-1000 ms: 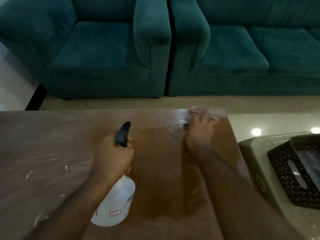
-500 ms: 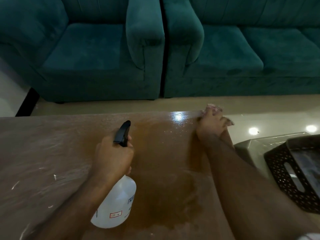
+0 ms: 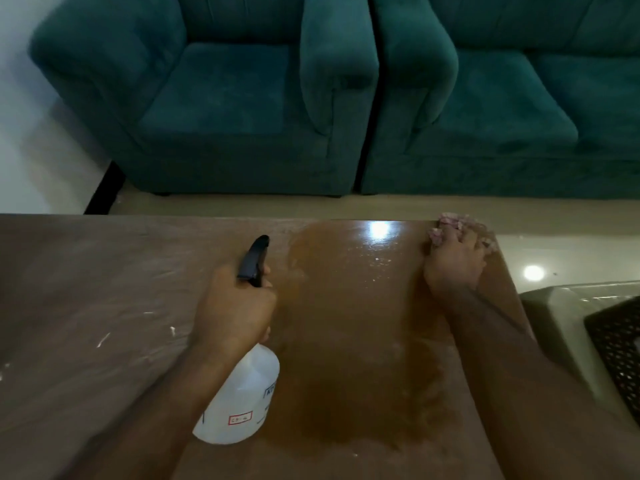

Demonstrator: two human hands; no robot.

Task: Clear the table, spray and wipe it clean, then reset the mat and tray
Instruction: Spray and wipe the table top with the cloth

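My left hand (image 3: 232, 310) grips the neck of a white spray bottle (image 3: 242, 400) with a black trigger head (image 3: 254, 261), held over the brown table (image 3: 86, 289). My right hand (image 3: 453, 261) presses a pinkish cloth (image 3: 453, 223) flat on the table's far right corner; only the cloth's edge shows past the fingers. A dark wet patch (image 3: 353, 323) lies between both hands, shiny near the far edge. The table's left part is dull, with white streaks and specks.
Two teal sofas (image 3: 242, 98) stand beyond the table across a strip of floor. At the right, beside the table, a black perforated basket (image 3: 620, 351) sits on a pale stool or bin (image 3: 561, 313). Light spots reflect on the glossy floor.
My right hand with the cloth has slid from the middle of the far edge out to the far right corner. My left hand and the bottle have stayed put.
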